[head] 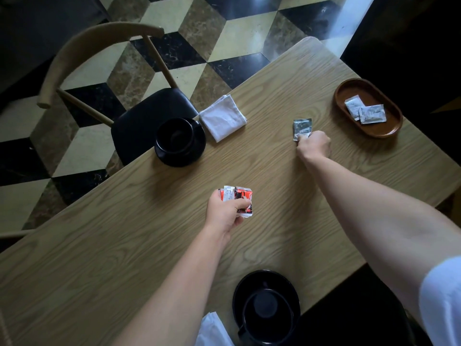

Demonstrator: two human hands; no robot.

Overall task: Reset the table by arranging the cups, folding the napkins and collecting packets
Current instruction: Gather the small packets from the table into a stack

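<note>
My left hand (225, 213) grips a small bunch of red and white packets (239, 198) above the middle of the wooden table (124, 245). My right hand (314, 146) pinches the near edge of a grey-green packet (301, 127) that lies on the table. A brown oval tray (349, 96) at the far right holds two white packets (365, 112). One black cup on a saucer (179, 142) sits at the far left edge, beside a folded white napkin (223, 117). A second black cup on a saucer (265, 308) stands at the near edge, with another white napkin (214, 330) next to it.
A wooden chair with a black seat (139, 123) stands against the table's far left side. Beyond it is a patterned tile floor (224, 33). The table's right edge drops off into a dark area.
</note>
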